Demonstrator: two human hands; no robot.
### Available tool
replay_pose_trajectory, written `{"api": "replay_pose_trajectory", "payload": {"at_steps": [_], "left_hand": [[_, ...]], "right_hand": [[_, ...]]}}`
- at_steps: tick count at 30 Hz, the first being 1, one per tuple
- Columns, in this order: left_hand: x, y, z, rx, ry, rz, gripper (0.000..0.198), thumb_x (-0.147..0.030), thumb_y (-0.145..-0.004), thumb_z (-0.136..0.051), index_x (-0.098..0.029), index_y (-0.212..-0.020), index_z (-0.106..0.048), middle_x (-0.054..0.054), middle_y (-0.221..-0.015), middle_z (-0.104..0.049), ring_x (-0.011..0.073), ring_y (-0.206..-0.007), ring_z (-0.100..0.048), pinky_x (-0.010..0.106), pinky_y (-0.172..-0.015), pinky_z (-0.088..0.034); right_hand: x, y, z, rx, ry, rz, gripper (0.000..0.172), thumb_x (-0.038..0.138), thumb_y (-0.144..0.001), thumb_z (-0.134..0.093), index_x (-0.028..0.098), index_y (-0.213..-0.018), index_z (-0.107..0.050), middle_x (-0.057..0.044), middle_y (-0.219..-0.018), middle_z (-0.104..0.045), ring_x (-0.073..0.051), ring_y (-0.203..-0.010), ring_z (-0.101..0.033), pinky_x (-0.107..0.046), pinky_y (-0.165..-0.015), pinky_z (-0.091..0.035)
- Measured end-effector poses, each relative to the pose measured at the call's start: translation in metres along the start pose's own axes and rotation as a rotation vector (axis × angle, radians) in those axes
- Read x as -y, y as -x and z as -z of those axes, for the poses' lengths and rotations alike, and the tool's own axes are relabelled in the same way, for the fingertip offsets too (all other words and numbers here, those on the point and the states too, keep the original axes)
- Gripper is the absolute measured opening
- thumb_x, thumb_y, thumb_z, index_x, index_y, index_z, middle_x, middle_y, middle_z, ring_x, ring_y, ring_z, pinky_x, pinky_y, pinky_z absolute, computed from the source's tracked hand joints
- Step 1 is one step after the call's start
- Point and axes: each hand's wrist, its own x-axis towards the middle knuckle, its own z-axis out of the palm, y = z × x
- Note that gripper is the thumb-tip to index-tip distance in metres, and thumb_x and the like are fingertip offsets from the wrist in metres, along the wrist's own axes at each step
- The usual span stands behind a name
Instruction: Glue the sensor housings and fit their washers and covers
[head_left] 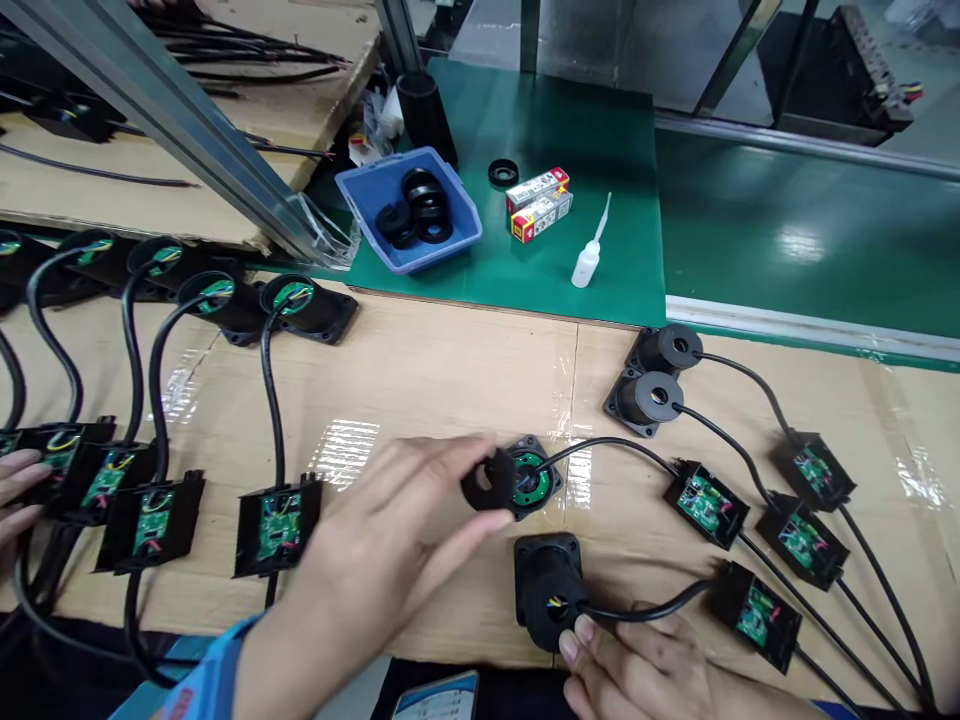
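Observation:
My left hand [397, 530] pinches a black notched ring cap [491, 480] between thumb and fingertips. Just right of the cap stands a black housing [556, 495] with a round green circuit board inside and a black cable running out. Nearer to me, a second black housing [546, 570] lies tilted, coloured wires showing in its opening. My right hand [637, 655] has its fingertips closed at that housing's rim, beside its black cable [660, 608]. This cable leads to an open black box with a green circuit board [756, 612].
Two capped housings [660, 375] and more boxed boards [806, 540] lie at right. Housings with cables [307, 305] line the left. A blue bin [409, 210] of black rings, small cartons [540, 205] and a white dropper bottle [589, 260] stand behind. Another person's hand [16, 490] is far left.

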Motion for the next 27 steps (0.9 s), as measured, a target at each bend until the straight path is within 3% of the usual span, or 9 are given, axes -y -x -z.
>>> {"api": "replay_pose_trajectory", "payload": {"at_steps": [3,7,13,16,18,22,25,27], "left_hand": [[-0.016,-0.009,-0.011,0.041,0.051,-0.054,0.039,-0.033,-0.100,-0.064,-0.018,-0.135,-0.058,0.008,-0.114,-0.074,0.0210,-0.104,-0.071,0.033,-0.095,-0.060],[-0.013,-0.014,-0.020,0.125,0.073,-0.051,0.042,-0.037,-0.102,-0.059,-0.017,-0.139,-0.056,0.009,-0.113,-0.074,0.0213,-0.100,-0.071,0.035,-0.092,-0.062],[-0.002,-0.021,-0.009,0.312,0.177,-0.044,0.047,-0.040,-0.105,-0.054,-0.025,-0.148,-0.046,0.008,-0.133,-0.068,0.0223,-0.118,-0.070,0.037,-0.097,-0.063],[0.001,-0.028,-0.005,0.396,0.144,-0.064,0.048,-0.041,-0.106,-0.051,-0.028,-0.151,-0.044,0.006,-0.132,-0.068,0.0223,-0.116,-0.070,0.037,-0.095,-0.064],[0.001,-0.030,-0.006,0.384,0.131,-0.106,0.048,-0.045,-0.104,-0.053,-0.025,-0.147,-0.049,0.007,-0.130,-0.069,0.0225,-0.117,-0.070,0.037,-0.097,-0.063],[-0.001,-0.026,-0.014,0.247,0.102,-0.164,0.044,-0.045,-0.099,-0.063,-0.018,-0.135,-0.060,0.010,-0.125,-0.072,0.0234,-0.111,-0.071,0.037,-0.096,-0.063],[-0.003,-0.023,-0.017,0.213,0.062,-0.144,0.033,-0.035,-0.101,-0.063,-0.017,-0.127,-0.066,0.009,-0.115,-0.074,0.0210,-0.101,-0.072,0.034,-0.091,-0.064],[-0.004,-0.021,-0.018,0.218,0.037,-0.150,0.038,-0.041,-0.100,-0.063,-0.015,-0.128,-0.066,0.010,-0.114,-0.074,0.0224,-0.099,-0.072,0.036,-0.089,-0.065]], "right_hand": [[-0.001,-0.003,-0.001,-0.002,0.012,-0.006,0.032,0.020,-0.101,-0.058,0.024,-0.076,-0.077,0.008,-0.068,-0.073,-0.003,-0.069,-0.064,-0.017,-0.064,-0.049],[0.003,-0.004,-0.003,0.006,0.021,-0.085,0.043,0.020,-0.107,-0.050,0.024,-0.071,-0.073,0.010,-0.063,-0.073,-0.001,-0.059,-0.064,-0.019,-0.055,-0.046],[0.009,0.000,-0.004,0.035,0.047,-0.137,0.040,0.021,-0.105,-0.053,0.024,-0.071,-0.074,0.009,-0.062,-0.073,-0.003,-0.054,-0.064,-0.019,-0.053,-0.047],[0.009,0.000,-0.005,0.038,0.038,-0.136,0.041,0.021,-0.104,-0.054,0.024,-0.069,-0.074,0.010,-0.061,-0.073,-0.002,-0.052,-0.062,-0.018,-0.051,-0.047],[0.010,0.001,-0.006,0.035,0.039,-0.162,0.043,0.022,-0.106,-0.051,0.025,-0.069,-0.074,0.011,-0.060,-0.073,-0.003,-0.047,-0.060,-0.021,-0.048,-0.045],[0.013,0.007,-0.006,0.059,0.030,-0.212,0.047,0.024,-0.108,-0.046,0.024,-0.070,-0.074,0.010,-0.061,-0.073,-0.004,-0.044,-0.060,-0.026,-0.047,-0.044],[0.016,0.016,-0.004,0.109,0.033,-0.184,0.041,0.028,-0.107,-0.051,0.025,-0.074,-0.075,0.011,-0.066,-0.075,-0.005,-0.050,-0.065,-0.025,-0.048,-0.045],[0.016,0.025,-0.003,0.153,0.051,-0.146,0.030,0.033,-0.105,-0.058,0.027,-0.080,-0.075,0.012,-0.070,-0.077,-0.005,-0.052,-0.066,-0.024,-0.050,-0.046]]}}
